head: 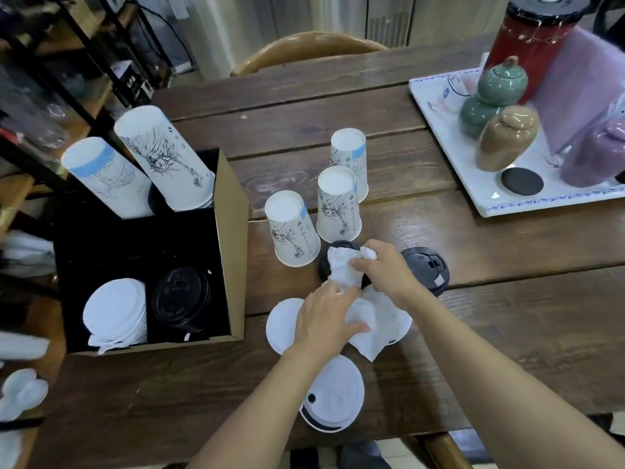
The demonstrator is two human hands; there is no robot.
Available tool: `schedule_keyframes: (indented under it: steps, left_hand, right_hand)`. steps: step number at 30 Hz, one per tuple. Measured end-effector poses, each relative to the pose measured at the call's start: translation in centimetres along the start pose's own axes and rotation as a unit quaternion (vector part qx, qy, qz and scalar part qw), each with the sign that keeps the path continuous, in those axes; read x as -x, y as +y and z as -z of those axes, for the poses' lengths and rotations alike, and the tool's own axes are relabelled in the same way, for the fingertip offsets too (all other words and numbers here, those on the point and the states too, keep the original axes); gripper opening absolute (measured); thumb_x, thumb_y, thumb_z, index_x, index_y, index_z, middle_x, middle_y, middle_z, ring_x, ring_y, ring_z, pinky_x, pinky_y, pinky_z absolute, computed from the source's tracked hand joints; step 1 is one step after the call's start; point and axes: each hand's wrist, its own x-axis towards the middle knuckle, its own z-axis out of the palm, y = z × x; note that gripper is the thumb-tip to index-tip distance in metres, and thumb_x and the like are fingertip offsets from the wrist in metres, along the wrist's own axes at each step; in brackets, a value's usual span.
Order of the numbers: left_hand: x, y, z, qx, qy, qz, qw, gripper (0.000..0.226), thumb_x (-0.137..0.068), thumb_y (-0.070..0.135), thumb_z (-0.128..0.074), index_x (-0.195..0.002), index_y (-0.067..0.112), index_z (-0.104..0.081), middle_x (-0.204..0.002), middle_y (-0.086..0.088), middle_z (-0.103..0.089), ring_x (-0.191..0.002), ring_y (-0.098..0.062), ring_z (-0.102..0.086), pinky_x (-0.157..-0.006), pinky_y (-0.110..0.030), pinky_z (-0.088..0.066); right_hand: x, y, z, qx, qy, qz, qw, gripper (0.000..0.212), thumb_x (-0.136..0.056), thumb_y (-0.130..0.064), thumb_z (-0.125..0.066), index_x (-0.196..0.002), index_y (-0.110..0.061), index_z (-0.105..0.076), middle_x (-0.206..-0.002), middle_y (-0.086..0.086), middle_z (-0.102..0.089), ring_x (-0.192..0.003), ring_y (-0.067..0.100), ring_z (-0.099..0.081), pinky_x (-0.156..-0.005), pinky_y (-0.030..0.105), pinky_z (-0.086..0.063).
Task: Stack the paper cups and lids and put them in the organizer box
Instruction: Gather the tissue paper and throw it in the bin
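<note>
1. I look down at a dark wooden table (389,137) from the head camera; both bare forearms reach in from the bottom edge.
2. The left hand (324,319) lies palm down, fingers spread and flat, pressing on a crumpled white tissue (368,316) and partly covering a white lid (282,324) on the table.
3. The right hand (385,269) has its fingers curled closed around the upper, bunched part of the same tissue, over a black lid (326,262).
4. A second black lid (427,269) sits just right of the right hand.
5. A stack of white lids (336,396) rests near the table's front edge, below the left forearm.
6. Three paper cups stand upside down just behind the hands: a near-left cup (292,228), a middle cup (338,204) and a far cup (350,160).
7. The organizer box (233,231), cardboard outside and black inside, stands at the left. Its back compartments hold two tall cup stacks (162,157), upside down and leaning; the front holds white lids (115,313) beside black lids (181,299).
8. At far right, a white tray (473,191) carries ceramic jars (507,137) and a red flask (527,42).
</note>
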Motion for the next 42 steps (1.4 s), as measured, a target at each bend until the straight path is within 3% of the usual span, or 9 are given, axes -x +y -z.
schedule_keyframes:
  steps: [5, 9, 12, 17, 22, 25, 31, 36, 42]
  left_hand:
    - [-0.1, 0.7, -0.1, 0.016, 0.054, -0.01, 0.998, 0.02, -0.09, 0.027, -0.058, -0.101, 0.012, -0.062, -0.103, -0.005, -0.051, -0.095, -0.025, -0.053, -0.071, -0.03, -0.043]
    - [1.0, 0.3, 1.7, 0.209, 0.098, 0.065, 0.971, 0.022, -0.087, 0.021, -0.059, -0.081, 0.004, -0.048, -0.093, 0.0, -0.041, -0.082, -0.02, -0.048, -0.071, -0.031, -0.043]
    - [1.7, -0.4, 3.7, 0.389, 0.156, 0.147, 0.896, 0.013, -0.084, 0.011, -0.06, -0.085, -0.002, -0.055, -0.097, -0.01, -0.049, -0.083, -0.017, -0.048, -0.072, -0.019, -0.038]
    - [2.9, -2.1, 6.6, 0.623, 0.19, 0.208, 0.73, 0.021, -0.084, 0.002, -0.058, -0.103, 0.008, -0.065, -0.09, -0.01, -0.068, -0.077, -0.023, -0.063, -0.069, -0.034, -0.051]
    - [4.6, -3.7, 8.4, 0.734, 0.186, 0.201, 0.621, 0.012, -0.078, -0.005, -0.058, -0.078, 0.006, -0.055, -0.067, -0.008, -0.061, -0.056, -0.023, -0.059, -0.05, -0.03, -0.055]
    - [6.0, -5.3, 8.0, 0.693, 0.223, 0.253, 0.637, 0.02, -0.085, 0.0, -0.052, -0.073, 0.015, -0.047, -0.063, -0.001, -0.053, -0.053, -0.013, -0.052, -0.042, -0.019, -0.048]
    - [11.4, -9.8, 7.6, 0.756, 0.268, 0.307, 0.512, 0.01, -0.096, 0.02, -0.047, -0.093, 0.019, -0.056, -0.077, 0.001, -0.06, -0.066, -0.012, -0.058, -0.068, -0.031, -0.046]
    - [18.7, -13.9, 8.0, 0.753, 0.334, 0.269, 0.5, 0.029, -0.091, -0.001, -0.051, -0.116, 0.012, -0.05, -0.094, -0.007, -0.049, -0.075, -0.017, -0.055, -0.067, -0.03, -0.052]
    - [30.2, -20.1, 6.2, 0.744, 0.356, 0.299, 0.48, 0.017, -0.095, -0.006, -0.039, -0.088, 0.006, -0.048, -0.046, -0.001, -0.057, -0.04, -0.008, -0.059, -0.058, -0.022, -0.044]
  right_hand:
    - [0.5, -0.1, 1.1, 0.008, -0.012, 0.027, 1.0, 0.023, -0.082, -0.009, -0.055, -0.071, -0.014, -0.035, -0.063, 0.0, -0.028, -0.058, 0.016, -0.024, -0.052, 0.029, -0.022]
    - [0.6, -0.9, 1.9, -0.018, 0.005, 0.042, 0.999, 0.032, -0.081, -0.009, -0.053, -0.065, -0.017, -0.027, -0.062, -0.003, -0.026, -0.058, 0.015, -0.024, -0.053, 0.03, -0.024]
    - [0.5, -1.9, 2.2, -0.041, 0.025, 0.055, 0.997, 0.027, -0.081, -0.004, -0.052, -0.067, -0.015, -0.032, -0.063, -0.002, -0.03, -0.054, 0.012, -0.024, -0.049, 0.025, -0.023]
    - [0.8, -3.5, 0.6, -0.116, 0.06, 0.035, 0.991, 0.02, -0.08, 0.005, -0.044, -0.074, -0.014, -0.042, -0.069, 0.002, -0.04, -0.061, 0.019, -0.037, -0.05, 0.025, -0.033]
    - [2.8, -6.3, -1.0, -0.12, -0.047, 0.071, 0.989, 0.025, -0.079, 0.002, -0.061, -0.096, -0.015, -0.054, -0.092, -0.004, -0.048, -0.077, 0.008, -0.046, -0.058, 0.019, -0.042]
    - [3.8, -7.4, -2.2, 0.004, -0.147, 0.105, 0.984, 0.048, -0.075, 0.009, -0.064, -0.115, -0.014, -0.051, -0.108, -0.003, -0.045, -0.087, 0.009, -0.047, -0.047, 0.001, -0.038]
    - [6.9, -9.8, -7.7, -0.114, -0.253, 0.08, 0.957, 0.021, -0.088, 0.011, -0.046, -0.095, -0.006, -0.055, -0.078, 0.003, -0.056, -0.062, 0.011, -0.059, -0.047, 0.013, -0.046]
    - [10.7, -10.7, -14.9, -0.115, -0.313, 0.088, 0.939, 0.024, -0.09, 0.009, -0.041, -0.079, -0.006, -0.055, -0.075, 0.013, -0.051, -0.067, 0.026, -0.05, -0.054, 0.025, -0.042]
    - [17.3, -10.7, -25.3, -0.104, -0.342, 0.043, 0.933, 0.005, -0.086, -0.012, -0.059, -0.08, -0.012, -0.059, -0.079, 0.017, -0.055, -0.074, 0.03, -0.05, -0.059, 0.031, -0.04]
